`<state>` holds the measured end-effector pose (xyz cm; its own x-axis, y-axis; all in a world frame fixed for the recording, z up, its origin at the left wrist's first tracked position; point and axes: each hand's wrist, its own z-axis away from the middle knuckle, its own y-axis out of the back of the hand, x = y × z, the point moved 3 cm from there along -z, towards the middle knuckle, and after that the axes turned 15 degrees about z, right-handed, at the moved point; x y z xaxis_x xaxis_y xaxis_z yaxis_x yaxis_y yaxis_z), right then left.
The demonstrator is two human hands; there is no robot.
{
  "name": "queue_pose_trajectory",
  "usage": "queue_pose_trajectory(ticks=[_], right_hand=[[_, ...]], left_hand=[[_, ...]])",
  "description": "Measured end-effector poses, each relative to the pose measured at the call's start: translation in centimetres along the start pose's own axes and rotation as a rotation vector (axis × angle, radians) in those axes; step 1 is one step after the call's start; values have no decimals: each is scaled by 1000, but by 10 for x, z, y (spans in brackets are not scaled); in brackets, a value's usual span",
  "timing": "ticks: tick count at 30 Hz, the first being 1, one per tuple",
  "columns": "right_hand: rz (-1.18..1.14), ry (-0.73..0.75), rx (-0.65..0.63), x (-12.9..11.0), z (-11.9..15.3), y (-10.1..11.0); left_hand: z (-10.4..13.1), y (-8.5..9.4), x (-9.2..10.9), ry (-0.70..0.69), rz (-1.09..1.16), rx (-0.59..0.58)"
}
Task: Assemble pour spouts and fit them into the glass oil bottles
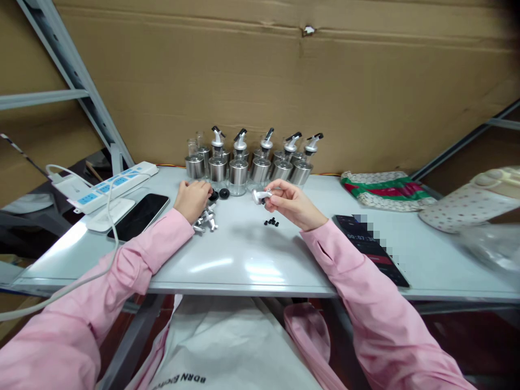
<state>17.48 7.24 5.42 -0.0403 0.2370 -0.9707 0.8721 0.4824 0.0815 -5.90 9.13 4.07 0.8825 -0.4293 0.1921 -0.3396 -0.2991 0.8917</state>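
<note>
On the left, a long white power strip [117, 187] sits on the table [227, 249], and a black phone [142, 216] lies just beside it. Next comes the left hand [193, 199]. Its fingers are bent and close together, and their tips are at a black round piece [213, 195]. I cannot tell if they are holding it. Another black round piece [223, 193] lies flat just to the right. A little pile of silver spouts [208, 219] lies right below the left hand, on the side near the person.

Behind the hands, shiny bottles [238, 172] stand close together by the cardboard wall [260, 81]. Five of them have silver tops with black levers.

The right hand [298, 206] pinches one silver spout [259, 196] between its thumb and fingers. The spout sticks out to the left of the fingertips, up above the table. Some tiny black bits [272, 221] lie on the table below it. Farther right are a dark phone with numbers [369, 246], a green and red cloth [390, 189] and a spotted bag [459, 206].
</note>
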Motion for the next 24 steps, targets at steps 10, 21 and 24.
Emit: queue_pose_trajectory(ticks=[10, 21, 24], right_hand=[[-70, -47, 45, 0, 0, 1], [-186, -93, -162, 2, 5, -9], [-209, -107, -166, 3, 4, -10]], left_hand=[[24, 31, 50, -495, 183, 454], [43, 30, 72, -841, 224, 516], [44, 29, 74, -897, 217, 517]])
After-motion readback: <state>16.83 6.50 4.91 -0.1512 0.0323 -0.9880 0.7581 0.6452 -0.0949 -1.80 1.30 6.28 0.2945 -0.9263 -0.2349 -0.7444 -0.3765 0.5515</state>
